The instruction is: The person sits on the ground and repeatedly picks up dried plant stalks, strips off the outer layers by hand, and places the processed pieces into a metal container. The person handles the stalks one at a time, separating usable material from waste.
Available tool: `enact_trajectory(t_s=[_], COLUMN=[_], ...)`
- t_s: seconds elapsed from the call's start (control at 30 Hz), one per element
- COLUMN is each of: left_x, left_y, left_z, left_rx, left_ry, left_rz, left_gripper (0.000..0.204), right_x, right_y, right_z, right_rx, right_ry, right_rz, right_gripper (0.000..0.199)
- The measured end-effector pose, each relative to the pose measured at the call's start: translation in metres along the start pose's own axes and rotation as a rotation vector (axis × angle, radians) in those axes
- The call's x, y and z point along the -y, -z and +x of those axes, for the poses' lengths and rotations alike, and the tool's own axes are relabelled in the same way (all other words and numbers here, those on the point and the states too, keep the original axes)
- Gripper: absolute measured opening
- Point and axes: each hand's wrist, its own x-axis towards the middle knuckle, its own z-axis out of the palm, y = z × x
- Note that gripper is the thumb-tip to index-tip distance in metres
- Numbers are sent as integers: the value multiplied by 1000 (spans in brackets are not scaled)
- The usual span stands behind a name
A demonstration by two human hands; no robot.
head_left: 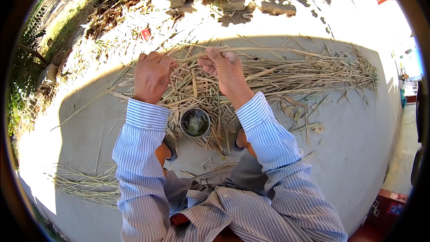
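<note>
Above a heap of short dry stalks [186,90] on the concrete ground [349,152], the right hand [226,71] pinches a long pale stalk [273,49] between thumb and fingers; it runs rightward over a bundle of straw [309,74]. The left hand [153,75] is just beside, fingers curled, though whether they grip anything I cannot tell. Nearer the body stands a round bowl [209,124] of liquid; thin greenish stems [85,184] lie at left.

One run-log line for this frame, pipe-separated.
left hand: fingers curled, grip unclear | right hand: pinching long stalk | stalk pile: beneath hands, extending right | round container: at pile's near edge
</note>
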Motion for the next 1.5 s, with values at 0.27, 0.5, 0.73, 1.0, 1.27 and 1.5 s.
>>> enact_trajectory(t_s=[0.27, 0.5, 0.73, 1.0, 1.27, 1.5], left_x=[71, 15, 23, 20, 71, 13], left_y=[8, -9, -21, -47, -31, -5], left_z=[-49, -12, -29, -39, -32, -4], left_rx=[115, 194, 504, 240, -117, -145], left_ry=[245, 398, 539, 764, 984, 149], left_rz=[24, -698, -978, -1378, -1165, -21], left_gripper=[15, 19, 15, 9, 27, 30], right_x=[27, 24, 42, 51, 46, 29], right_y=[33, 7, 49, 38, 49, 37], right_z=[15, -1, 16, 7, 9, 14], right_rx=[-107, 133, -39, -31, -11, -21], right_ry=[73, -10, 49, 83, 72, -21], right_rz=[-46, -78, -331, -344, -325, -103], right_gripper=[34, 39, 36, 29, 31, 32])
